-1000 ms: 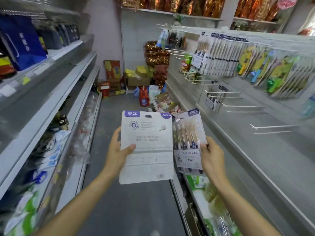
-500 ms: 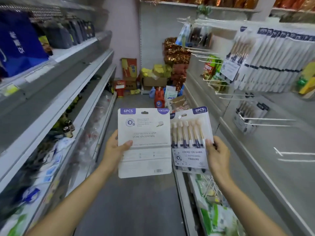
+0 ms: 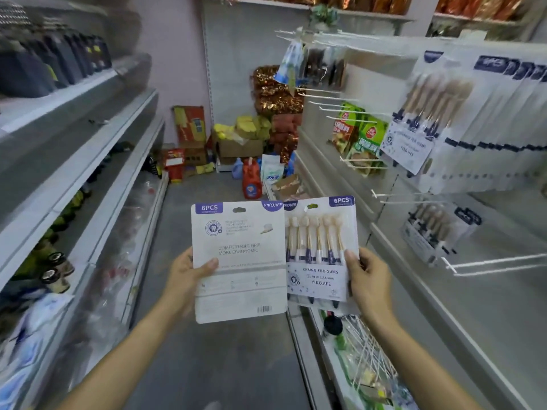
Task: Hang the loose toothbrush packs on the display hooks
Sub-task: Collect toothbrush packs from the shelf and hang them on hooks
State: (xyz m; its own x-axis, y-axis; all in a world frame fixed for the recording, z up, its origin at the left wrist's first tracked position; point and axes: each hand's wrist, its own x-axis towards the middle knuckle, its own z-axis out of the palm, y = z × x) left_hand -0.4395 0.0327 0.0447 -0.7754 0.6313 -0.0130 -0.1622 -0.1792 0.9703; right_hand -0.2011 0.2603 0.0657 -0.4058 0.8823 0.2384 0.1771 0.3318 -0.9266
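Two loose toothbrush packs are held up side by side in the aisle, edges touching or slightly overlapping: the left pack (image 3: 239, 261) is shown from its printed back, the right pack (image 3: 321, 250) from its front, with six brushes visible under the plastic. The left pack is pinched at its left edge by the left hand (image 3: 185, 279), thumb across the card; the right pack is gripped at its right edge by the right hand (image 3: 370, 281), fingers curled behind it. Neither pack is on a hook yet. Compared with a second ago, the packs have been squared up and brought level, and the view has been carried further along the aisle, so that the hanging packs (image 3: 473, 119) on the right-hand display wall are now much nearer and larger. A bare hook (image 3: 500, 263) juts out low on that wall, with a few packs hung just behind it, and more bare hooks (image 3: 328, 105) are seen further up the aisle. This suggests the hanging step is close: each pack's top slot would have to be turned toward a hook and threaded on. Boxes and bottles are piled on the floor (image 3: 207, 350) at the aisle's end.
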